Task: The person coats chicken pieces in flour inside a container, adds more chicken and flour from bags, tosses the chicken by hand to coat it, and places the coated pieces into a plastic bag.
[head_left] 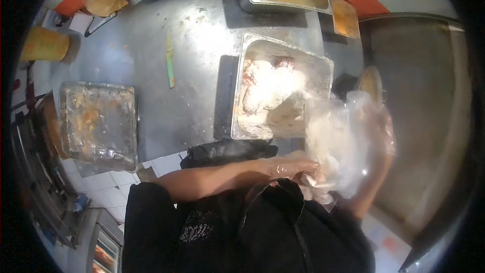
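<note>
Grey metal worktop (161, 116) spreads left of your grip, where your left hand (295, 168) curls around the near end of a clear plastic bag of white powder (331, 131), its length running away from you. Your right hand (388, 130) flanks its right side, fingers too blurred to judge their hold. Just beyond your left hand, the nearer one, sits a rectangular silver metal tub (314, 65) of white-coated pieces (260, 88).

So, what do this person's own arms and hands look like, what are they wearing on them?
The left hand and the right hand each wear a thin, clear, shiny plastic glove. The forearms are bare below short black sleeves, part of a black top with a pale marking, too blurred to read.
</note>
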A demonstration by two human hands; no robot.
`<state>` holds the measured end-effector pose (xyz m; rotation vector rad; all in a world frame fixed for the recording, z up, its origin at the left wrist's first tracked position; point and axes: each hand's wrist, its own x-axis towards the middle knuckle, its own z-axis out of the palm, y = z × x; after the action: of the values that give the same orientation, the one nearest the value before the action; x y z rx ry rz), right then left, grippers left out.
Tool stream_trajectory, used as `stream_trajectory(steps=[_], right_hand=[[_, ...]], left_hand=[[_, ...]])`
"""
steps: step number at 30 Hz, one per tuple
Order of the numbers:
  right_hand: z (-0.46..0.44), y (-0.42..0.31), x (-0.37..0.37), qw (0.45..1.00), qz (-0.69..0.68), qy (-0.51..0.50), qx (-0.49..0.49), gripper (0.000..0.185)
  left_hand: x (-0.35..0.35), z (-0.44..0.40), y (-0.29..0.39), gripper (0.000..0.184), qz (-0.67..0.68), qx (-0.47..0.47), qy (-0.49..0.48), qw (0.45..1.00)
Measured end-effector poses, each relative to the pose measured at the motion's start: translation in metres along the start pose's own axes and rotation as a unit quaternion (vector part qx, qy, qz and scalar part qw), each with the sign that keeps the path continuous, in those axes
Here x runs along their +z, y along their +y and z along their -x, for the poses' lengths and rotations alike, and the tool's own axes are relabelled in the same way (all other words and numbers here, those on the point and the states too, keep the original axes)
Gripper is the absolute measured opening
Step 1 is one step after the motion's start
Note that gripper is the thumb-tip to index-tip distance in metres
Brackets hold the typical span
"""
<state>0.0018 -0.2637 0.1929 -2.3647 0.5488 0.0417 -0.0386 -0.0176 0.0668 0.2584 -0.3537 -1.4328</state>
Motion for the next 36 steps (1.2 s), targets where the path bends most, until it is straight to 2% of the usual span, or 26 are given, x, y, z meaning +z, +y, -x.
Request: stream_trajectory(steps=[1,2,3,4,5,7,8,11,15,17,19,20,22,24,26,28,30,31,32,34,35,36], right_hand=[[0.003,-0.003,-0.001,0.999,-0.022,-0.018,0.017,0.032],[0.006,-0.006,-0.004,0.999,0.024,-0.013,0.016,0.035],[0.008,-0.009,-0.006,0.997,0.071,-0.009,0.015,0.038],[0.012,-0.011,-0.009,0.993,0.117,-0.004,0.015,0.041],[0.009,0.023,-0.028,0.992,0.13,-0.01,0.005,0.044],[0.027,0.029,-0.03,0.997,0.075,0.033,0.018,0.049],[0.038,0.036,-0.033,0.996,0.067,0.049,0.027,0.049],[0.056,0.048,-0.038,0.995,0.045,0.082,0.035,0.049],[0.063,0.057,-0.036,0.993,0.027,0.116,0.026,0.05],[0.063,0.058,-0.03,0.991,0.015,0.136,0.011,0.05],[0.055,0.058,-0.018,0.988,-0.004,0.153,-0.014,0.051],[0.046,0.058,-0.011,0.986,-0.016,0.162,-0.035,0.051],[0.022,0.057,0.009,0.979,-0.048,0.175,-0.087,0.052],[-0.014,0.054,0.041,0.968,-0.085,0.174,-0.16,0.052],[-0.053,0.038,0.08,0.951,-0.124,0.152,-0.24,0.052],[-0.083,0.0,0.117,0.929,-0.15,0.119,-0.315,0.053],[-0.086,-0.066,0.149,0.921,-0.146,0.052,-0.358,0.046],[-0.091,-0.089,0.166,0.911,-0.148,0.032,-0.385,0.042],[-0.098,-0.099,0.184,0.894,-0.155,0.042,-0.419,0.039],[-0.102,-0.117,0.202,0.946,-0.071,-0.078,-0.305,0.033],[-0.102,-0.113,0.206,0.933,-0.028,-0.091,-0.347,0.033],[-0.103,-0.104,0.209,0.917,0.015,-0.103,-0.385,0.034]], left_hand=[[-0.006,0.007,-0.002,0.034,-0.075,0.028,0.0,0.997],[-0.013,0.015,-0.005,0.034,-0.147,0.055,0.004,0.988],[-0.029,0.016,-0.015,0.036,-0.272,0.137,-0.012,0.953],[-0.041,0.015,-0.02,0.038,-0.391,0.217,-0.025,0.894],[-0.05,0.012,-0.027,0.039,-0.326,0.151,-0.003,0.933],[-0.064,0.007,-0.032,0.041,-0.197,0.026,0.052,0.979],[-0.065,0.007,-0.025,0.041,-0.137,-0.037,0.072,0.987],[-0.049,0.019,0.006,0.05,-0.189,-0.119,0.171,0.96],[-0.045,0.021,0.035,0.064,-0.282,-0.006,0.219,0.934],[-0.055,0.021,0.046,0.062,-0.442,0.084,0.262,0.854],[-0.069,0.024,0.064,0.055,-0.472,0.141,0.277,0.825],[-0.076,0.028,0.076,0.049,-0.428,0.153,0.274,0.847],[-0.09,0.037,0.092,0.042,-0.48,0.245,0.388,0.747],[-0.06,0.077,0.135,0.038,-0.495,0.231,0.452,0.705],[-0.076,0.102,0.165,0.037,-0.422,0.321,0.409,0.742],[-0.088,0.129,0.19,0.044,-0.447,0.287,0.506,0.679],[-0.116,0.146,0.205,0.056,-0.47,0.338,0.541,0.61],[-0.122,0.158,0.211,0.067,-0.49,0.31,0.559,0.592],[-0.131,0.166,0.208,0.069,-0.513,0.297,0.606,0.53],[-0.155,0.176,0.195,0.072,-0.548,0.262,0.687,0.398],[-0.163,0.176,0.19,0.072,-0.531,0.217,0.751,0.327],[-0.171,0.183,0.18,0.07,-0.5,0.277,0.746,0.342]])
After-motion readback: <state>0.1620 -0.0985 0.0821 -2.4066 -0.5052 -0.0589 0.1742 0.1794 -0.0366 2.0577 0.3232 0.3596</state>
